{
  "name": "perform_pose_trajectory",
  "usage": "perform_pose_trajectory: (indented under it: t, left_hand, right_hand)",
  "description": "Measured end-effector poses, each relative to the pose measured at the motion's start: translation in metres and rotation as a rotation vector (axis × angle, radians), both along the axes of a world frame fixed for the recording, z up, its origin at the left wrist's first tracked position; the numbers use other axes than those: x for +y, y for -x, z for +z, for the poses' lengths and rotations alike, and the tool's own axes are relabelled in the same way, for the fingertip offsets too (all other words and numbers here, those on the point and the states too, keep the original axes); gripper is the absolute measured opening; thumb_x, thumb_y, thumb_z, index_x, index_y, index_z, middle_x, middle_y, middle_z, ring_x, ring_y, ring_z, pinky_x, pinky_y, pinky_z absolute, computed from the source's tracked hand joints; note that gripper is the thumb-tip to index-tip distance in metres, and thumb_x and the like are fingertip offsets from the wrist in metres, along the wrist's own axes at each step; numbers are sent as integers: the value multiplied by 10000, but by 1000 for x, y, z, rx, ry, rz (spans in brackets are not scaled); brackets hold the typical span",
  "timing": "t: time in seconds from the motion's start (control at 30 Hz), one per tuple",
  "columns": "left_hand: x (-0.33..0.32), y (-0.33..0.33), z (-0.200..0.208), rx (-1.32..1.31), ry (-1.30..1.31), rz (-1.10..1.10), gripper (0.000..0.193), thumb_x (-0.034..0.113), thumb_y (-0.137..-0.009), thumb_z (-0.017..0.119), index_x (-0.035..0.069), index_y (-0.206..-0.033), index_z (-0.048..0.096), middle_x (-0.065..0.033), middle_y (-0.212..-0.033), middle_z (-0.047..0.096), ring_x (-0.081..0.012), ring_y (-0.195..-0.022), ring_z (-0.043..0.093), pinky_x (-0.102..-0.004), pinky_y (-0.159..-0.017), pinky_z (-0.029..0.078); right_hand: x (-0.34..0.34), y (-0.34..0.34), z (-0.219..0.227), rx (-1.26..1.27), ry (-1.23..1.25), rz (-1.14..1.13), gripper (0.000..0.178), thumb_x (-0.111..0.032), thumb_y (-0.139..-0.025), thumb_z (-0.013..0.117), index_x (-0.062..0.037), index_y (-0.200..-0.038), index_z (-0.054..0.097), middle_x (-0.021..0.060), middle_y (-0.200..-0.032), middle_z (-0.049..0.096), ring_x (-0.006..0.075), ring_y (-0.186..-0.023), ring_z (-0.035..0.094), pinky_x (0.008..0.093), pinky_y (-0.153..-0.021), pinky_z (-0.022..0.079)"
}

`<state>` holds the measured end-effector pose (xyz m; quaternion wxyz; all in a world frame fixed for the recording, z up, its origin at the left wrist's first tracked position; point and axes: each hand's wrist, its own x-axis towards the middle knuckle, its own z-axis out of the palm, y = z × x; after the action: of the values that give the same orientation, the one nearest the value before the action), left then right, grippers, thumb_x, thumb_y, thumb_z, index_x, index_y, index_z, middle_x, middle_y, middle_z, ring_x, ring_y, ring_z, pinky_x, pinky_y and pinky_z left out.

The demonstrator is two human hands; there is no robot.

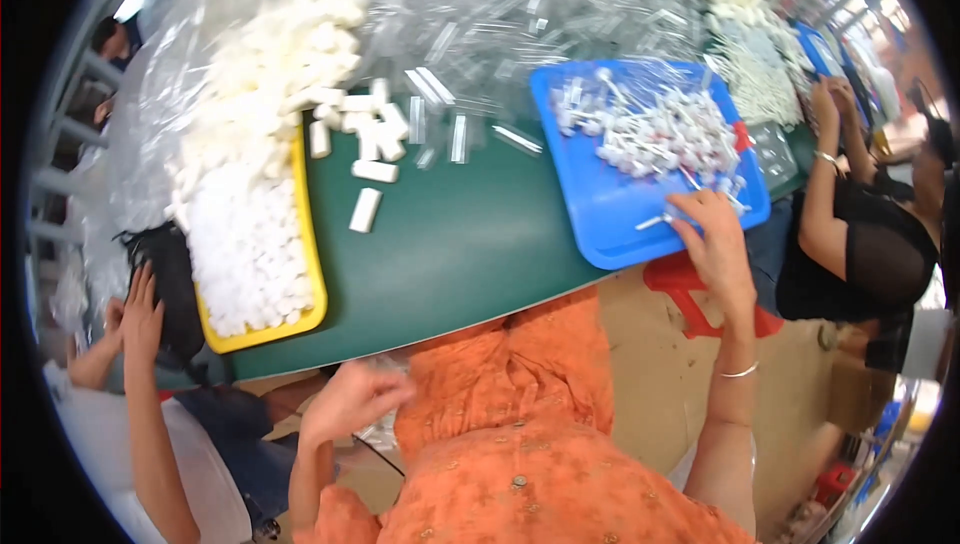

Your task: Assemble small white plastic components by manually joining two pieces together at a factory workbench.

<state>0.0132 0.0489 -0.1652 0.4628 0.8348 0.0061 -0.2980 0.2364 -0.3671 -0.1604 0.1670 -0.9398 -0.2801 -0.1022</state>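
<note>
My right hand (pixel 715 244) reaches over the near right part of a blue tray (pixel 600 229). Its thumb and fingers close in a pinch at the end of a small white stick-shaped piece (pixel 655 221). Farther back in the tray lies a heap of small white-stemmed pieces with pale, rounded ends (pixel 665 139), some under clear film. My left hand (pixel 355 399) hangs off the near table edge, beside my orange clothing. Its fingers are curled but smeared by motion, and whether anything is in them is hidden.
A yellow tray (pixel 318 284) of small white pieces stands at the left, with cream blocks (pixel 290 54) heaped behind it. Clear plastic sleeves (pixel 460 24) cover the back of the green table (pixel 440 244). People work on both sides; a red stool (pixel 685 289) is below right.
</note>
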Motion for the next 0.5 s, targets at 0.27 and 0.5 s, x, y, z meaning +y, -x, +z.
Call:
perform_pose_trajectory:
  t: [0.27, 0.5]
  left_hand:
    - [-12, -128, 13, -961, -953, 371, 159, 62, -816, 704, 24, -951, 629, -118, -837, 603, -311, -760, 592, -409, -658, 477]
    - [-30, -109, -7, -820, -705, 286, 162, 62, -846, 637, 65, -990, 565, -92, -1033, 598, -298, -898, 579, -419, -722, 490]
  right_hand:
    - [-11, -14, -2, 384, -205, -18, 201, 14, -792, 668, 8, -993, 662, 108, -879, 597, 223, -788, 586, 328, -716, 478]
    - [64, 48, 11, 743, -1154, 35, 223, 62, -882, 586, 31, -1101, 614, 133, -1062, 674, 159, -866, 670, 250, -757, 528]
